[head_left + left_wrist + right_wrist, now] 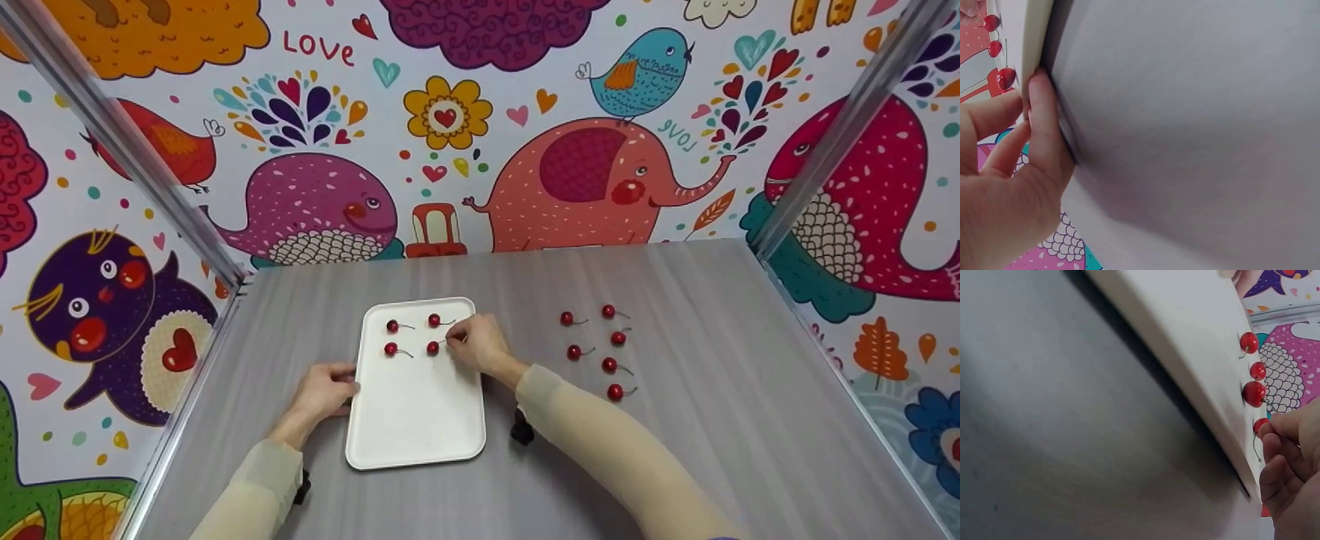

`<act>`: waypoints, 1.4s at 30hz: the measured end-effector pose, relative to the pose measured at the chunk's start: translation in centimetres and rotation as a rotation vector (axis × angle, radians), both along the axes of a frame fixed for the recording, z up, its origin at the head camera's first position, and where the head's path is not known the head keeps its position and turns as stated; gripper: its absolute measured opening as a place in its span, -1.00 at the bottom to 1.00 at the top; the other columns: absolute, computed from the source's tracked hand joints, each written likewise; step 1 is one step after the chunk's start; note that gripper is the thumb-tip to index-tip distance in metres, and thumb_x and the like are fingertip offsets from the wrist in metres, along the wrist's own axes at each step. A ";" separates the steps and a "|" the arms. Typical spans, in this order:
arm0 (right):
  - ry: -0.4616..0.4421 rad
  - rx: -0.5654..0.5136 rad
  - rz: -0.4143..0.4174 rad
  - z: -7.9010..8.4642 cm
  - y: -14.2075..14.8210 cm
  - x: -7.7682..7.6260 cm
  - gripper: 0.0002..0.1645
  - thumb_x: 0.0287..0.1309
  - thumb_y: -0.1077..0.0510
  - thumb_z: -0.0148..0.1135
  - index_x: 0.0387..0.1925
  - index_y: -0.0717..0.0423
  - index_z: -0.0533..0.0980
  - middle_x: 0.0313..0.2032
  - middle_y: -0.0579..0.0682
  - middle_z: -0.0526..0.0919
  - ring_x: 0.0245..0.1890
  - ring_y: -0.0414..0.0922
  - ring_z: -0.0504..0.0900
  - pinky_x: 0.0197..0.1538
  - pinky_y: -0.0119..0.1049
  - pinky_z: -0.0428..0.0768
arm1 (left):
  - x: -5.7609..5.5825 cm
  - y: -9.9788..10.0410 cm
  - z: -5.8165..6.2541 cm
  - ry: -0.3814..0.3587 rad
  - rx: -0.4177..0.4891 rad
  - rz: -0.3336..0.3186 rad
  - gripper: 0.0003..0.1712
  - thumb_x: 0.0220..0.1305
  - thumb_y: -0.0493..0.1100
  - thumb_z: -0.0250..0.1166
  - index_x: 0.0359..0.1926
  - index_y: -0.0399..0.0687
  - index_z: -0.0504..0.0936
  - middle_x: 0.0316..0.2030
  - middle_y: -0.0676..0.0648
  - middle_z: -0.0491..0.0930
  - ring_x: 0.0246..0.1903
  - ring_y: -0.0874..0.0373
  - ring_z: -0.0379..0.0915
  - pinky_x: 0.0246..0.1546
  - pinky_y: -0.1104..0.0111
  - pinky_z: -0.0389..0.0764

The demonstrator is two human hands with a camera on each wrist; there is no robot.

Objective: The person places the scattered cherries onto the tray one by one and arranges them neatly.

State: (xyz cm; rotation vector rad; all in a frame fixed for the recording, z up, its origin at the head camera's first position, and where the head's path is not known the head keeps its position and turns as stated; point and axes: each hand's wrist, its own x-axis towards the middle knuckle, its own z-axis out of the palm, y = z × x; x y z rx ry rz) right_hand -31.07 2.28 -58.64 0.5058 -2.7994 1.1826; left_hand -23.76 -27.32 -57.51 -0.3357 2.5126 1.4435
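Several red cherries with stems lie in two rows on the far part of a white rectangular tray [420,420]. My right hand [480,346] is over the tray's right edge and pinches the stem of the cherry [433,348] nearest it. In the right wrist view, thumb and fingertips meet at the stem of this cherry [1254,394], which sits on the tray. My left hand [322,391] touches the tray's left side. The left wrist view shows its fingers [1044,112] fairly straight against the outer wall of the tray [1036,34].
To the right of the tray, several loose cherries [574,352] lie on the grey table [712,405], stems pointing mostly right. Patterned walls [450,172] with cartoon animals enclose the back and sides. Metal posts [840,120] stand at the corners.
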 end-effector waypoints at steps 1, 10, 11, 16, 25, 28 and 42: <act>0.018 0.009 0.012 -0.1 0.0 0.0 -0.85 0.29 0.28 0.46 -0.26 0.12 0.91 -0.30 0.02 0.94 -0.31 -0.12 0.76 -0.18 -0.25 0.75 | 0.0 0.0 0.1 0.002 0.000 -0.001 -0.41 0.45 -0.37 0.31 0.45 -0.48 0.59 -0.01 -0.29 0.69 -0.13 0.06 0.71 -0.19 0.22 0.91; 0.157 0.129 0.043 -4.1 0.4 -2.2 -0.79 0.17 0.19 0.40 -0.32 -0.04 0.92 -0.36 -0.09 0.92 -0.36 -0.09 0.82 -0.27 -0.18 0.79 | 0.0 0.1 0.2 0.009 0.007 0.014 -0.42 0.42 -0.40 0.33 0.42 -0.51 0.60 -0.06 -0.23 0.65 -0.16 0.07 0.69 -0.22 0.20 0.91; 0.158 0.151 0.043 -4.4 0.5 -2.3 -0.78 0.18 0.18 0.40 -0.31 -0.07 0.92 -0.34 -0.11 0.92 -0.34 -0.09 0.84 -0.26 -0.18 0.80 | 0.0 0.1 0.2 0.011 0.003 0.017 -0.42 0.42 -0.40 0.33 0.42 -0.51 0.61 -0.07 -0.22 0.65 -0.16 0.08 0.69 -0.22 0.21 0.91; 0.175 0.174 0.060 -4.8 0.5 -2.9 -0.78 0.19 0.16 0.41 -0.32 -0.11 0.93 -0.34 -0.13 0.93 -0.33 -0.07 0.87 -0.25 -0.15 0.83 | 0.0 0.2 0.2 0.016 -0.011 0.022 -0.44 0.42 -0.42 0.33 0.40 -0.51 0.62 -0.11 -0.20 0.65 -0.19 0.09 0.68 -0.25 0.22 0.91; 0.148 0.188 0.078 -6.6 0.9 -4.2 -0.76 0.18 0.17 0.38 -0.32 -0.13 0.92 -0.34 -0.16 0.93 -0.32 -0.11 0.87 -0.23 -0.18 0.84 | -0.1 0.4 0.1 0.022 -0.026 0.022 -0.43 0.40 -0.42 0.34 0.40 -0.49 0.64 -0.12 -0.19 0.64 -0.19 0.09 0.67 -0.22 0.20 0.92; 0.152 0.202 0.082 -6.9 1.0 -4.4 -0.73 0.18 0.16 0.35 -0.30 -0.15 0.93 -0.32 -0.18 0.93 -0.31 -0.10 0.87 -0.22 -0.19 0.84 | -0.1 0.4 0.1 0.021 -0.041 0.020 -0.44 0.40 -0.40 0.35 0.40 -0.47 0.64 -0.11 -0.20 0.65 -0.19 0.09 0.67 -0.24 0.22 0.91; 0.130 0.093 0.079 -4.8 1.6 -3.1 -0.78 0.15 0.13 0.38 -0.35 -0.09 0.91 -0.36 -0.17 0.92 -0.34 -0.18 0.83 -0.27 -0.28 0.79 | -0.1 0.2 0.1 0.011 -0.018 0.021 -0.40 0.42 -0.40 0.33 0.44 -0.49 0.60 -0.06 -0.25 0.69 -0.18 0.10 0.70 -0.25 0.24 0.90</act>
